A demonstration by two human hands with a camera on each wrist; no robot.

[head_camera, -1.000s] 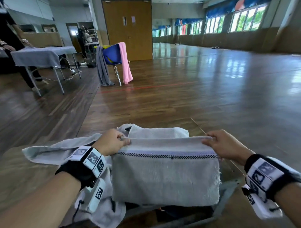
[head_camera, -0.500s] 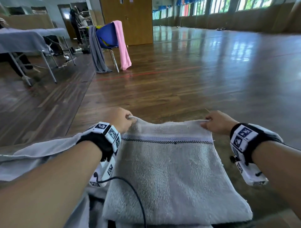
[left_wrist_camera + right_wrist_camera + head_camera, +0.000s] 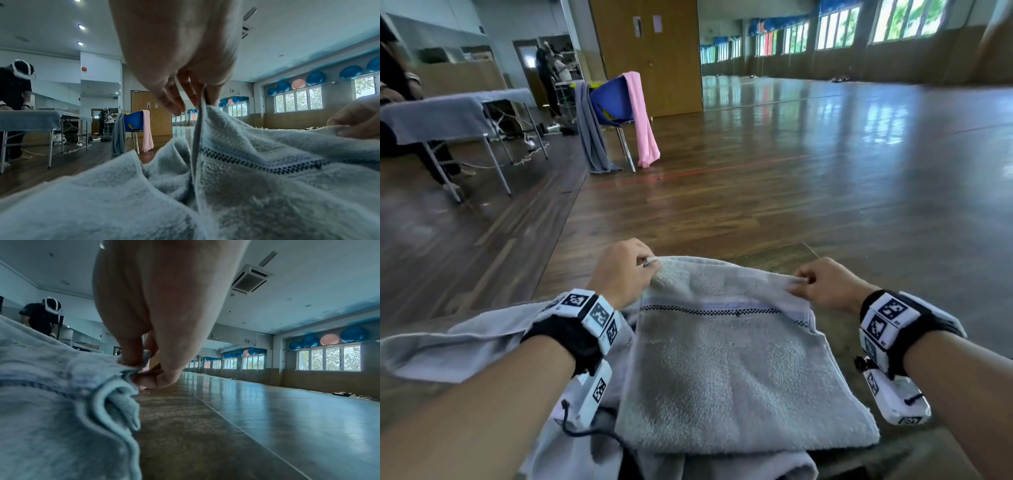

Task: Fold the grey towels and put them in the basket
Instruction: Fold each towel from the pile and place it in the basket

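Note:
A grey towel (image 3: pixel 736 370) with a dark checked stripe lies folded on the table (image 3: pixel 832 270) in front of me. My left hand (image 3: pixel 625 270) pinches its far left corner, lifted off the table. In the left wrist view the same hand (image 3: pixel 197 97) holds the towel's edge (image 3: pixel 197 138) between thumb and fingers. My right hand (image 3: pixel 822 286) pinches the far right corner; in the right wrist view that hand (image 3: pixel 141 369) grips the bunched layers (image 3: pixel 115 386). Another grey towel (image 3: pixel 465 339) lies spread under and to the left. No basket is in view.
The table's far edge runs just beyond my hands, with wooden floor (image 3: pixel 791 171) past it. A blue chair (image 3: pixel 613 106) draped with a grey and a pink towel stands at the back left, beside a covered table (image 3: pixel 448 116) where a person stands.
The towel hung from both hands a second ago; it now lies on the table, carried forward. Both hands still pinch the far corners, which are raised slightly again.

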